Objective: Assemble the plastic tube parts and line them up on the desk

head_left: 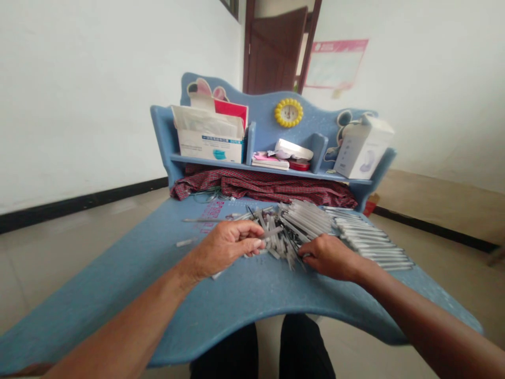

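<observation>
In the head view, here's the left hand (232, 245), over the near-left edge of a loose pile of short pieces (276, 243) on the blue desk (138, 284), thumb and fingertips drawn narrow around a small pale strip (273, 232). And a slim one it is: short, straight, whitish and see-through-looking, its finer detail lost in the blur. Its long axis lies nearly crosswise to the person, the free end pointing right and tipped slightly away, out over the pile.

Over to the right hand (329, 257), down at the pile's right side, fingers curled in close by some dark thin pieces; whether it grips one, I cannot tell, the fingertips are hidden. The short pieces around there point every which way, pale and dark mixed together.

Just beyond, a bundle of long pale tubes (305, 218) slants from far left to near right, and to its right a spread row of grey-white tubes (374, 242) lies side by side, mostly crosswise. Out left, a thin rod (201, 219) lies crosswise, with a single short pale piece (186, 242) nearer the person. Behind it all, a red checked cloth (268, 187) sits bunched beneath the shelf (232, 164)
</observation>
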`<state>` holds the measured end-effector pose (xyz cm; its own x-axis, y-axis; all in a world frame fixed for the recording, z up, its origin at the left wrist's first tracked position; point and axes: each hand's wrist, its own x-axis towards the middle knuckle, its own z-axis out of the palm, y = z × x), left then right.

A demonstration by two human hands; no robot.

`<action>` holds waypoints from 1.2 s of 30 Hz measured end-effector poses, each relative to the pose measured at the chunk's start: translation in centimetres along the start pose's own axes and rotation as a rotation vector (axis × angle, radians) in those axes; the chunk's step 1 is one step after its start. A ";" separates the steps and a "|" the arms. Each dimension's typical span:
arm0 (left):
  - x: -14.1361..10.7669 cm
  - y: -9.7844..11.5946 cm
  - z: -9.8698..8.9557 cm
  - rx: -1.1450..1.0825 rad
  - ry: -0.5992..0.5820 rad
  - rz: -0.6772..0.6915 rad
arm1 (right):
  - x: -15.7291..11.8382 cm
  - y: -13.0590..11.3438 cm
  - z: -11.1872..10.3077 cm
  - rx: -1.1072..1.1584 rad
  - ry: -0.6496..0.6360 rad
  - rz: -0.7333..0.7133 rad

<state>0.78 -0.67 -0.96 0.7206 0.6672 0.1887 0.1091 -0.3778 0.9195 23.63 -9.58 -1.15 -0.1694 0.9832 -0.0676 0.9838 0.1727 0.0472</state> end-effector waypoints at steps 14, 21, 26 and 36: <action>0.1 -0.3 0.0 0.006 -0.035 0.014 | -0.7 0.2 0.1 0.749 0.206 0.080; -0.1 -0.1 -0.1 0.031 -0.107 -0.002 | -0.7 -2.0 -1.4 1.262 0.353 0.073; -0.1 0.0 -0.1 0.033 -0.137 -0.012 | 0.1 -2.8 -1.4 1.309 0.377 0.056; 0.0 -0.7 -0.3 -0.007 -0.180 -0.002 | 0.5 -3.0 -0.8 1.311 0.385 0.046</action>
<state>0.52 -0.22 -1.55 0.8314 0.5418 0.1230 0.1059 -0.3719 0.9222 20.53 -9.56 -0.51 0.0712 0.9776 0.1982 0.2852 0.1704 -0.9432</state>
